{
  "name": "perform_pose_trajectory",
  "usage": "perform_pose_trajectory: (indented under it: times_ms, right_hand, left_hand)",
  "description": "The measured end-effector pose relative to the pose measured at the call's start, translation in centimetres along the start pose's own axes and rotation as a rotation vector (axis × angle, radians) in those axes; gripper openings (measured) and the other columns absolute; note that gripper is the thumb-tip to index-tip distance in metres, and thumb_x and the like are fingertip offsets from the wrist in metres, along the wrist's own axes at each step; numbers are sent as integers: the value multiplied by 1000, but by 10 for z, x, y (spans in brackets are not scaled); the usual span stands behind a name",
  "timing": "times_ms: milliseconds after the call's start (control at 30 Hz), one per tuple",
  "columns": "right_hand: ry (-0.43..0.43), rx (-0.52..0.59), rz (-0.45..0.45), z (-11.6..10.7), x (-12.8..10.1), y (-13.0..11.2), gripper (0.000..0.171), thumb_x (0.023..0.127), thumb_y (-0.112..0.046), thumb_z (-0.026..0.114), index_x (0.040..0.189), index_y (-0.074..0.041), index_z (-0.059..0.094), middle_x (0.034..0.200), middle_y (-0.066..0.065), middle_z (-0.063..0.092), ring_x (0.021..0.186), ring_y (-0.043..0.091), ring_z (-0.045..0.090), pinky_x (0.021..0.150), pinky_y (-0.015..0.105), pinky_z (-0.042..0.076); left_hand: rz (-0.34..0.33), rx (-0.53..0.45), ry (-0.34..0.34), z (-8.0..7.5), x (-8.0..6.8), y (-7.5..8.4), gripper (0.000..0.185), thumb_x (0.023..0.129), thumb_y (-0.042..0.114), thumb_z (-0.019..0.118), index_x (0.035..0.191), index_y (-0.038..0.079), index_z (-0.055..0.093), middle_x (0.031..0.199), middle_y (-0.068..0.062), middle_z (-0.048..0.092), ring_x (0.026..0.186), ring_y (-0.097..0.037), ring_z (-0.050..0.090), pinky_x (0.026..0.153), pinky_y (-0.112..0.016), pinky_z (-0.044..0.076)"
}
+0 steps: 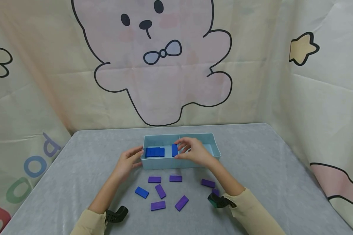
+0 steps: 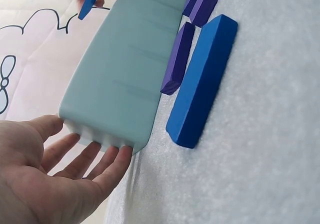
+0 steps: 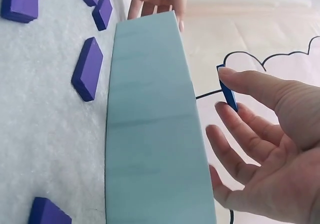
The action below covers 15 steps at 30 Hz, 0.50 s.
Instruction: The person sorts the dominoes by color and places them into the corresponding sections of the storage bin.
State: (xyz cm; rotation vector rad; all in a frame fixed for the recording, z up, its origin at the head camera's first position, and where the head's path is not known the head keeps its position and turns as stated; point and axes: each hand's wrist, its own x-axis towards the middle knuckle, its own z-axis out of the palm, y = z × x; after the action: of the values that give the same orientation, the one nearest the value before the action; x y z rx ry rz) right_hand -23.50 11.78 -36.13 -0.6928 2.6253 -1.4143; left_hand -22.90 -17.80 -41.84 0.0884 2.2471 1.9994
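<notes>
Right hand [image 1: 192, 151] pinched blue block [image 1: 174, 150] by its ends, sound hold; block probably light, stiff. Left hand [image 1: 128, 161], fingers spread, touched box [image 1: 170, 164].

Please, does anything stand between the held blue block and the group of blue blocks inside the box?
Nothing visible stands between the held blue block and the group of blue blocks in the box. The divider appears right of the held block, away from the group.

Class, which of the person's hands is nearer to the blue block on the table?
Left. The left hand touches the left end of the tray, just beyond the loose blue block; the right hand, farther right, holds another blue block over the tray.
</notes>
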Motion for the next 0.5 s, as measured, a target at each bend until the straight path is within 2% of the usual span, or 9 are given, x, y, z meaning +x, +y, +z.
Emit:
perform_pose_trajectory:
  times_ms: [267,367,433,500]
  right_hand:
    - [11,-14,39,1,12,6,46,88,-10,86,131,-2,70,111,13,75,106,32,69,86,41,62]
    - [6,-30,58,2,16,9,46,89,-12,86,131,-4,69,113,12,75,113,37,68,90,48,61]
    - [11,-51,79,3,19,10,46,89,-14,86,131,-7,70,114,9,76,118,37,67,102,58,53]
    - [18,-75,99,4,21,11,46,88,-17,87,131,-10,71,113,6,77,122,36,66,108,70,40]
  left_hand:
    - [0,5,6,0,0,0,50,113,19,52,155,-8,46,158,-28,47,140,-42,52,108,-49,54]
    - [2,7,7,0,0,0,49,113,18,52,154,-8,46,158,-29,47,140,-42,53,108,-48,55]
    - [1,5,7,0,0,0,49,113,19,52,154,-8,46,158,-29,47,140,-42,53,108,-49,54]
    - [-2,5,7,0,0,0,49,113,19,52,154,-7,46,158,-28,48,140,-42,53,108,-50,54]
